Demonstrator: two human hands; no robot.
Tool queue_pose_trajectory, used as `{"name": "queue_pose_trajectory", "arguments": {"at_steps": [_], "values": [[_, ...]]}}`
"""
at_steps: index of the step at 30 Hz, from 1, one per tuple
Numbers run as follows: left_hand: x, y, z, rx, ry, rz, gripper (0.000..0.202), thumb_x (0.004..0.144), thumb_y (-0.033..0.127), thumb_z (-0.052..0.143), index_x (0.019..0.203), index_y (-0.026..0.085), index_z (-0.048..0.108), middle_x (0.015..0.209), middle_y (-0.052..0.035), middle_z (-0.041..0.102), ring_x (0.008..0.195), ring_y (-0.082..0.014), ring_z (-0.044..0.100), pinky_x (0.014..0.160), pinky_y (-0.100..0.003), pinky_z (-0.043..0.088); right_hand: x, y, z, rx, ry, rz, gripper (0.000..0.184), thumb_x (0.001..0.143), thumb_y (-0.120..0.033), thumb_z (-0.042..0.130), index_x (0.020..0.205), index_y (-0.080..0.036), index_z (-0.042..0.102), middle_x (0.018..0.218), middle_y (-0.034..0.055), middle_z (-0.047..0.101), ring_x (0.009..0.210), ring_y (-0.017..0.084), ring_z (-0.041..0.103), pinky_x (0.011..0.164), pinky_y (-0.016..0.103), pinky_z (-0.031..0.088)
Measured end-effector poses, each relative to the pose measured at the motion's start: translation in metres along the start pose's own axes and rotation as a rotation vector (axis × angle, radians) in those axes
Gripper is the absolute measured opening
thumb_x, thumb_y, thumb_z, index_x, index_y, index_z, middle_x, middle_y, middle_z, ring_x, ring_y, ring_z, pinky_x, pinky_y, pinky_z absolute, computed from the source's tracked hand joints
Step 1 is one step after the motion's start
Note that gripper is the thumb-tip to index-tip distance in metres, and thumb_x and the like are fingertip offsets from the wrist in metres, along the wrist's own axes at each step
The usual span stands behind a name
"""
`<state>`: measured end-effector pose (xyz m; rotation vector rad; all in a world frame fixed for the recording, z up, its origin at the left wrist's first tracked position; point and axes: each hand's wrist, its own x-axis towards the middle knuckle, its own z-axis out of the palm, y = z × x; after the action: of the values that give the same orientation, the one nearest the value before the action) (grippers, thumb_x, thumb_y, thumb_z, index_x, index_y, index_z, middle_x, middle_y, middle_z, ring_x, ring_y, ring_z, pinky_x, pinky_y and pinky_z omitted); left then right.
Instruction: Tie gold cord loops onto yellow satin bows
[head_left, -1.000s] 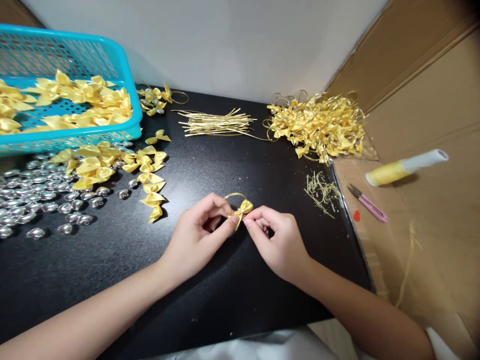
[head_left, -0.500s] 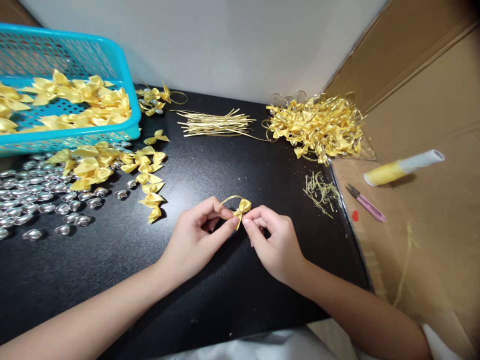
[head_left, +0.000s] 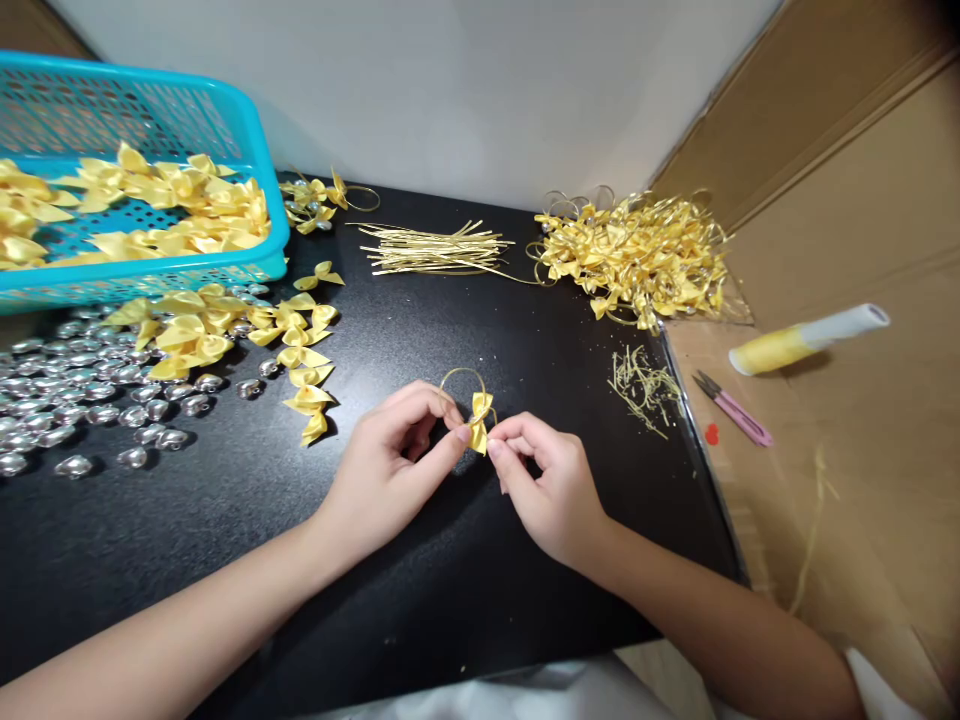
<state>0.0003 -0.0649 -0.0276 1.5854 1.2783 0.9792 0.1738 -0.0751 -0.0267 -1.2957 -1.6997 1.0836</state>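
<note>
Between my hands is a yellow ribbon bow (head_left: 479, 424) with a looped gold cord (head_left: 466, 371) arching above it. My left hand (head_left: 401, 455) pinches the bow's left side between thumb and forefinger. From the other side, my right hand (head_left: 547, 480) is closed in a pinch at a thin gold cord end beside the bow; its fingertips partly hide it. Both hands are just above the black table (head_left: 360, 590). A short column of loose yellow bows (head_left: 307, 400) lies left of my left hand.
A turquoise basket (head_left: 150, 265) of bows stands at the left, with silver beads (head_left: 82, 390) before it. Gold cords (head_left: 435, 248) lie at the back, near a heap of finished bows (head_left: 637, 250). Cord scraps (head_left: 643, 390), pink-handled snips (head_left: 735, 410) and a yellow-white roll (head_left: 810, 338) are at right.
The bow has turned between my fingers and now stands more upright, its front showing. The cord loop above it looks wider. Both hands have stayed almost in place.
</note>
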Motion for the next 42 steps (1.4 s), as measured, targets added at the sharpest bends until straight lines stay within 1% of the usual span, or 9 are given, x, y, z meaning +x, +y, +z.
{"name": "queue_pose_trajectory", "arguments": {"at_steps": [3, 6, 9, 12, 15, 18, 25, 31, 42], "values": [[-0.001, 0.000, -0.001, 0.084, 0.112, 0.119, 0.010, 0.085, 0.021, 0.063, 0.089, 0.020, 0.054, 0.086, -0.0010, 0.056, 0.061, -0.0102, 0.047, 0.054, -0.024, 0.041, 0.000, 0.001, 0.000, 0.000, 0.001, 0.004, 0.013, 0.090, -0.021, 0.051, 0.079, -0.017, 0.057, 0.053, -0.0055, 0.050, 0.045, 0.007, 0.045, 0.047, 0.021, 0.036], [0.000, 0.003, -0.006, 0.339, 0.289, 0.456, 0.032, 0.077, 0.015, 0.070, 0.103, 0.023, 0.053, 0.099, -0.0028, 0.055, 0.069, -0.0113, 0.050, 0.059, -0.025, 0.044, 0.000, 0.000, 0.000, -0.002, -0.007, 0.015, 0.013, 0.090, -0.021, 0.051, 0.078, -0.017, 0.056, 0.052, -0.0058, 0.049, 0.045, 0.007, 0.045, 0.048, 0.021, 0.036], [0.003, 0.006, -0.013, 0.664, 0.258, 0.687, 0.030, 0.078, 0.011, 0.069, 0.103, 0.025, 0.060, 0.106, -0.0047, 0.059, 0.079, -0.0150, 0.055, 0.069, -0.029, 0.046, 0.000, 0.000, 0.000, -0.010, -0.017, 0.003, 0.013, 0.090, -0.020, 0.050, 0.078, -0.017, 0.056, 0.052, -0.0059, 0.049, 0.045, 0.007, 0.045, 0.048, 0.021, 0.036], [0.006, 0.007, -0.017, 0.800, 0.176, 0.666, 0.019, 0.081, 0.017, 0.067, 0.099, 0.023, 0.064, 0.107, -0.0076, 0.062, 0.079, -0.0181, 0.056, 0.073, -0.033, 0.046, 0.000, 0.000, 0.000, -0.013, -0.014, -0.002, 0.014, 0.090, -0.020, 0.050, 0.079, -0.017, 0.056, 0.052, -0.0061, 0.048, 0.045, 0.007, 0.045, 0.048, 0.021, 0.036], [0.007, 0.007, -0.017, 0.806, 0.143, 0.603, 0.009, 0.083, 0.021, 0.065, 0.092, 0.022, 0.066, 0.106, -0.0088, 0.063, 0.079, -0.0195, 0.055, 0.075, -0.035, 0.046, 0.000, 0.001, 0.001, -0.003, -0.012, 0.001, 0.014, 0.091, -0.022, 0.050, 0.079, -0.017, 0.057, 0.052, -0.0063, 0.047, 0.045, 0.007, 0.044, 0.048, 0.021, 0.035], [0.007, 0.006, -0.015, 0.795, 0.146, 0.613, 0.004, 0.084, 0.020, 0.064, 0.087, 0.021, 0.066, 0.102, -0.0087, 0.064, 0.079, -0.0193, 0.056, 0.073, -0.034, 0.046, 0.000, 0.002, 0.001, 0.004, -0.002, -0.007, 0.013, 0.091, -0.021, 0.050, 0.079, -0.018, 0.056, 0.052, -0.0061, 0.048, 0.045, 0.007, 0.044, 0.048, 0.021, 0.035], [0.006, 0.007, -0.012, 0.692, 0.144, 0.563, 0.006, 0.085, 0.023, 0.062, 0.084, 0.021, 0.067, 0.096, -0.0061, 0.066, 0.075, -0.0177, 0.056, 0.071, -0.034, 0.044, 0.000, 0.002, 0.000, 0.005, -0.004, -0.016, 0.013, 0.090, -0.022, 0.050, 0.079, -0.018, 0.056, 0.053, -0.0058, 0.050, 0.044, 0.007, 0.045, 0.048, 0.021, 0.036], [0.005, 0.007, -0.009, 0.616, 0.155, 0.497, 0.006, 0.086, 0.021, 0.062, 0.081, 0.020, 0.065, 0.094, -0.0052, 0.065, 0.085, -0.0190, 0.061, 0.074, -0.033, 0.044, -0.001, 0.002, 0.001, -0.012, 0.001, -0.037, 0.012, 0.090, -0.020, 0.051, 0.080, -0.018, 0.056, 0.053, -0.0057, 0.050, 0.044, 0.007, 0.044, 0.047, 0.020, 0.035], [0.003, 0.004, -0.008, 0.614, 0.178, 0.542, 0.004, 0.084, 0.019, 0.063, 0.082, 0.021, 0.065, 0.091, -0.0033, 0.068, 0.081, -0.0175, 0.062, 0.073, -0.033, 0.044, -0.002, 0.002, 0.002, -0.010, 0.010, -0.033, 0.012, 0.091, -0.022, 0.050, 0.081, -0.019, 0.055, 0.054, -0.0054, 0.050, 0.046, 0.008, 0.047, 0.049, 0.021, 0.038]]}}
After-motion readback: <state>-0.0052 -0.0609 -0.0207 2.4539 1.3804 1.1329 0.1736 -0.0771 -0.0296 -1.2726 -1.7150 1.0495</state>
